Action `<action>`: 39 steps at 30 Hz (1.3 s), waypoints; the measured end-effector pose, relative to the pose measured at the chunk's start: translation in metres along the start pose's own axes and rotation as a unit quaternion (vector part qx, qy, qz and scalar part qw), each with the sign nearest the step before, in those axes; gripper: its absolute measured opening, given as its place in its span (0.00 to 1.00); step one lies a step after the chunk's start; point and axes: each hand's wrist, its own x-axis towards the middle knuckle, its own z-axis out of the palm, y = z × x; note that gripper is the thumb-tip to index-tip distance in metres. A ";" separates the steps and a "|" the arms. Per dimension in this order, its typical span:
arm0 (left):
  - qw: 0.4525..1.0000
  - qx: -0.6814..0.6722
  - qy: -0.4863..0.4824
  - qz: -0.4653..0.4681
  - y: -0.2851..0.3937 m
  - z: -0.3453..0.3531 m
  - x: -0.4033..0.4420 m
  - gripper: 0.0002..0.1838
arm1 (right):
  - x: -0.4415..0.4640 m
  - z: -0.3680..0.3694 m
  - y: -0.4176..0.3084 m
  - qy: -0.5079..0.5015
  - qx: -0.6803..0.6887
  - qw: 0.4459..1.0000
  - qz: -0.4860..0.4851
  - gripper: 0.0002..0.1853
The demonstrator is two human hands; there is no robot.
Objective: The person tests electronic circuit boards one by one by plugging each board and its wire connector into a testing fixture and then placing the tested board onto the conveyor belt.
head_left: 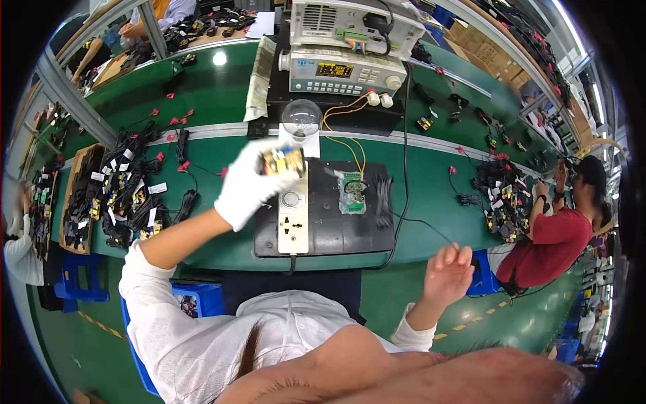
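Note:
A white glove covers my left hand (254,178), which grips a small circuit board (282,161) with yellow and blue parts above the power strip (293,232). My bare right hand (449,273) is at the bench's front edge, fingers curled, with a thin black cable (425,223) running to its fingertips. That cable leads from a coiled bundle (383,202) on the black mat (330,239). Between the bundle and the strip lies a green circuit board (352,193) with yellow wires. Behind my left hand is a clear round bulb (301,118).
Stacked electronic instruments (346,71) stand at the back centre. Cabled boards are piled at left (134,182) and right (505,198), beside a cardboard box (74,202). A co-worker in a red shirt (555,242) sits at right; other people are at the far left and back.

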 end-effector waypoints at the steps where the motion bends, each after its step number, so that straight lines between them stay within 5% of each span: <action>1: 0.999 0.030 -0.028 -0.001 -0.009 0.008 -0.004 0.29 | 0.006 0.005 0.000 -0.017 0.069 0.997 -0.039 0.11; 2: 0.997 0.031 -0.065 -0.039 -0.014 0.015 -0.009 0.28 | 0.010 0.009 -0.002 -0.034 0.135 0.987 -0.079 0.12; 3: 0.984 0.152 -0.072 0.056 -0.017 0.017 -0.009 0.29 | 0.011 0.014 -0.006 -0.013 0.153 0.986 -0.065 0.21; 5: 0.936 0.288 -0.064 0.192 -0.026 0.020 -0.011 0.33 | 0.015 0.011 -0.011 0.023 0.063 0.996 -0.055 0.31; 8: 0.919 0.321 -0.058 0.222 -0.025 0.013 -0.015 0.33 | 0.026 0.007 -0.001 0.064 -0.206 0.970 -0.109 0.28; 12: 0.921 0.327 -0.065 0.201 -0.031 0.008 -0.013 0.34 | 0.035 0.006 0.006 0.101 -0.255 0.954 -0.123 0.17; 16: 0.937 0.287 -0.095 0.173 -0.043 0.004 -0.008 0.33 | 0.037 0.000 0.011 0.086 -0.193 0.972 -0.098 0.16; 21: 0.934 0.289 -0.069 0.199 -0.029 0.014 -0.014 0.32 | 0.044 0.014 0.011 0.215 -0.222 0.947 -0.085 0.18; 25: 0.902 0.361 -0.057 0.230 -0.015 0.021 -0.018 0.31 | 0.044 0.017 0.008 0.168 -0.210 0.961 -0.065 0.18; 28: 0.935 0.279 -0.058 0.214 -0.033 0.014 -0.017 0.31 | 0.044 0.021 0.010 0.164 -0.236 0.955 -0.069 0.19; 39: 0.944 0.254 -0.114 0.175 -0.040 0.000 -0.012 0.31 | 0.047 0.023 0.013 0.130 -0.435 0.875 -0.168 0.20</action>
